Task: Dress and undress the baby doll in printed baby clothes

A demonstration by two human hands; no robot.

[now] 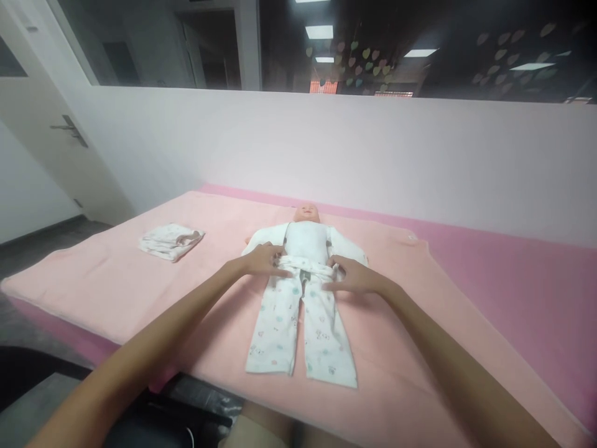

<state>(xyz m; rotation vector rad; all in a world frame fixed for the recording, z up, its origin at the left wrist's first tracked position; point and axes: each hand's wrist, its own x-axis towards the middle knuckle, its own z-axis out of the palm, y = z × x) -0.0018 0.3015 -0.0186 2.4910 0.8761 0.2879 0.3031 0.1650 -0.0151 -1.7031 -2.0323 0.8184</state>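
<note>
A baby doll lies on its back on a pink blanket, head toward the wall. It wears a white top and white patterned trousers whose legs stretch toward me. My left hand grips the trousers' waistband at the doll's left side of the picture, fingers curled on the fabric. My right hand pinches the waistband on the other side.
A folded white patterned cloth lies on the blanket to the left. A white wall runs behind the table, with a dark window above. A white door with a handle stands at the far left.
</note>
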